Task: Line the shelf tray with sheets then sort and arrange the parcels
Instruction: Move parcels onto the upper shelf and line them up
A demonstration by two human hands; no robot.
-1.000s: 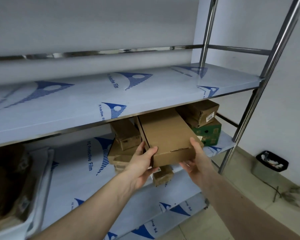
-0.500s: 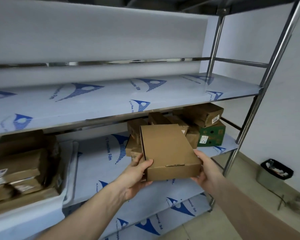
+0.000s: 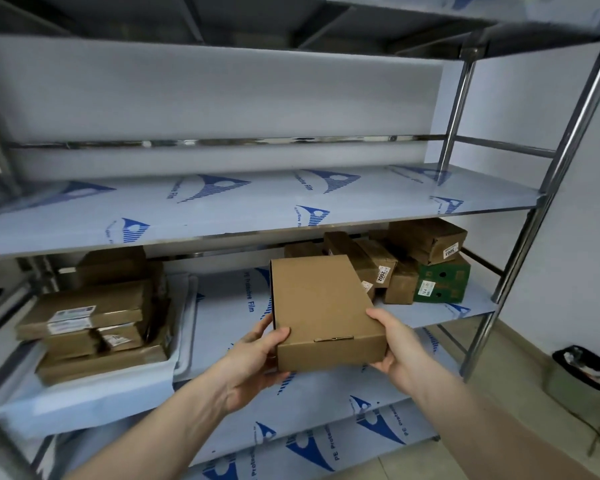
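Both hands grip the brown box (image 3: 321, 311): left hand (image 3: 253, 358), right hand (image 3: 397, 348) at near corners. Long axis runs near-far. Lined tray (image 3: 182, 327) of stacked parcels (image 3: 94, 323) lies left, nearer left hand.

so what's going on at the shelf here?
A person is sorting parcels on a metal rack. Both hands, left hand and right hand, hold a plain brown box by its near corners, in front of the middle shelf. A tray at the left of that shelf already carries a stack of flat parcels; a loose pile of boxes, one green, sits at the right.
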